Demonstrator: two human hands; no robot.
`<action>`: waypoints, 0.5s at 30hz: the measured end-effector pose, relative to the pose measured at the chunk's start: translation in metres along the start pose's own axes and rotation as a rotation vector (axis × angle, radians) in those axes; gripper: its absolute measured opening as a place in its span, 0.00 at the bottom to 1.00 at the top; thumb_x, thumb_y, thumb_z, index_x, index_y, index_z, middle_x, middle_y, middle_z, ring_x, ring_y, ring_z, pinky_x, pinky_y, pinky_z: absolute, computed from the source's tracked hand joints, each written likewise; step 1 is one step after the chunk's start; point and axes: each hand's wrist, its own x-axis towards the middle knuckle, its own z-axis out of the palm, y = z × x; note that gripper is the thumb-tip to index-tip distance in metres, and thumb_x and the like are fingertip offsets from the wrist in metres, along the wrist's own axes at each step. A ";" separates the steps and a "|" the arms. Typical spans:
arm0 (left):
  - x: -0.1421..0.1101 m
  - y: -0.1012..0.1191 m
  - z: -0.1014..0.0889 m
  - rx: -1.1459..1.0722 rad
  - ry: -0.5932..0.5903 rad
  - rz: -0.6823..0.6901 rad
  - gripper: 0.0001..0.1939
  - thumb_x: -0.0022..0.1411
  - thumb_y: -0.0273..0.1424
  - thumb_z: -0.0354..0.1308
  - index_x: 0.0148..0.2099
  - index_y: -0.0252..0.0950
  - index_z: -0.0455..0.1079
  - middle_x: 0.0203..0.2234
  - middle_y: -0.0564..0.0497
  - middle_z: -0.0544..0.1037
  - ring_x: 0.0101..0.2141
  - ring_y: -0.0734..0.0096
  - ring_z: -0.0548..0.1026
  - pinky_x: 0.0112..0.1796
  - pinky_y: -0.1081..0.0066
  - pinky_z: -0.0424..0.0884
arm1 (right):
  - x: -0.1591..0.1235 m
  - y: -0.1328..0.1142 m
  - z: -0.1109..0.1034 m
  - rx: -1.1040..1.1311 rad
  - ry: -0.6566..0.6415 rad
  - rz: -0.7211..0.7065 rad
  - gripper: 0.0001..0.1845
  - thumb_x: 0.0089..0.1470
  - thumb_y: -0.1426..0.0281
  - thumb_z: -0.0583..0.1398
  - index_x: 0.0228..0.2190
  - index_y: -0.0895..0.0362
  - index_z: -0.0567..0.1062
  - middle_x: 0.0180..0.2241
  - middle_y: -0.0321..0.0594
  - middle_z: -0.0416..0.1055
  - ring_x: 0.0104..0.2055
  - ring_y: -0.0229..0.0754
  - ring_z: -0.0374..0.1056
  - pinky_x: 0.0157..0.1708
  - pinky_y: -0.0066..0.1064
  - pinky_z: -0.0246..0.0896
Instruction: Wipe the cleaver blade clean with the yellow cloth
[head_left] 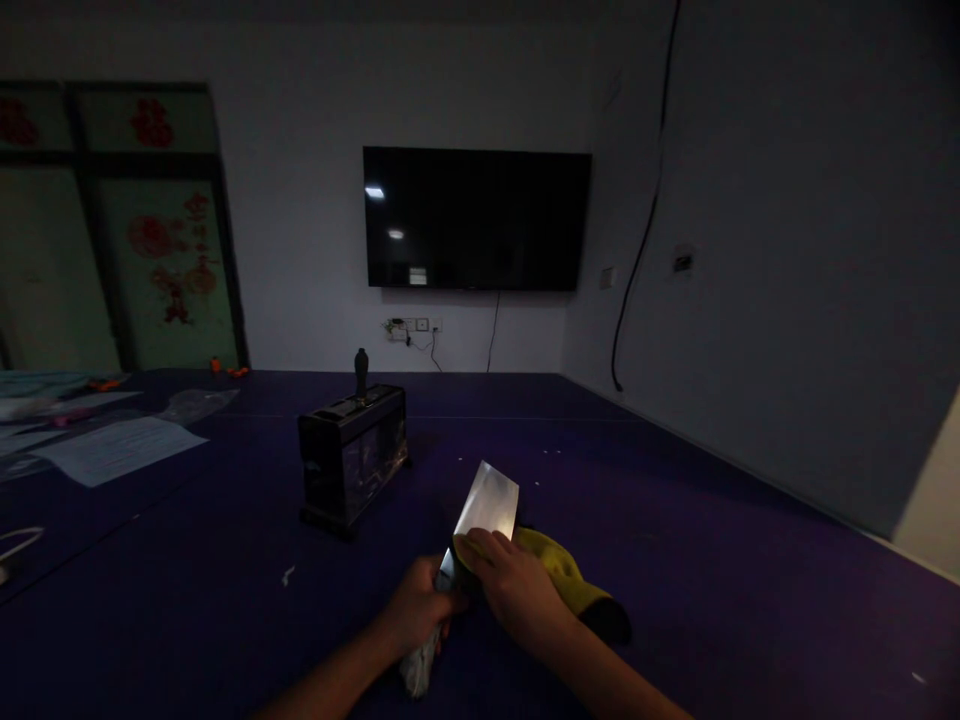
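Observation:
A cleaver (pixel 489 500) with a broad shiny blade points away from me, tilted, near the middle bottom of the head view. My left hand (pixel 421 608) is wrapped round its handle, whose pale wrapped-looking end (pixel 417 670) sticks out below the fist. My right hand (pixel 517 590) presses a yellow cloth (pixel 555 565) with a dark underside against the blade. The cloth hangs out to the right behind that hand. Under the right fingers, the lower part of the blade is hidden.
A black knife block (pixel 352 455) with one dark handle (pixel 361 372) upright in it stands left of the cleaver on the purple surface (pixel 225 600). Papers (pixel 124 450) and clear plastic (pixel 196 403) lie farther left. A television (pixel 477 220) hangs on the far wall.

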 end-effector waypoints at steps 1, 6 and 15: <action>0.000 0.000 0.000 -0.001 0.001 0.012 0.12 0.42 0.33 0.59 0.30 0.34 0.64 0.09 0.61 0.62 0.09 0.81 0.58 0.12 0.79 0.54 | 0.000 -0.004 -0.001 0.001 0.010 -0.038 0.24 0.55 0.75 0.49 0.53 0.53 0.59 0.47 0.42 0.63 0.42 0.42 0.61 0.40 0.32 0.60; -0.001 0.001 0.000 -0.014 -0.014 0.015 0.10 0.42 0.30 0.59 0.30 0.34 0.63 0.09 0.61 0.62 0.09 0.81 0.58 0.13 0.80 0.53 | 0.000 -0.002 -0.001 0.004 0.025 -0.056 0.23 0.55 0.74 0.50 0.53 0.52 0.60 0.47 0.42 0.63 0.42 0.43 0.61 0.40 0.33 0.60; -0.003 0.000 -0.003 0.014 -0.122 0.023 0.09 0.44 0.32 0.56 0.28 0.35 0.61 0.10 0.61 0.61 0.09 0.81 0.57 0.12 0.79 0.54 | 0.000 0.044 0.009 0.025 0.052 0.370 0.29 0.49 0.83 0.47 0.53 0.54 0.61 0.50 0.43 0.62 0.47 0.43 0.58 0.44 0.30 0.57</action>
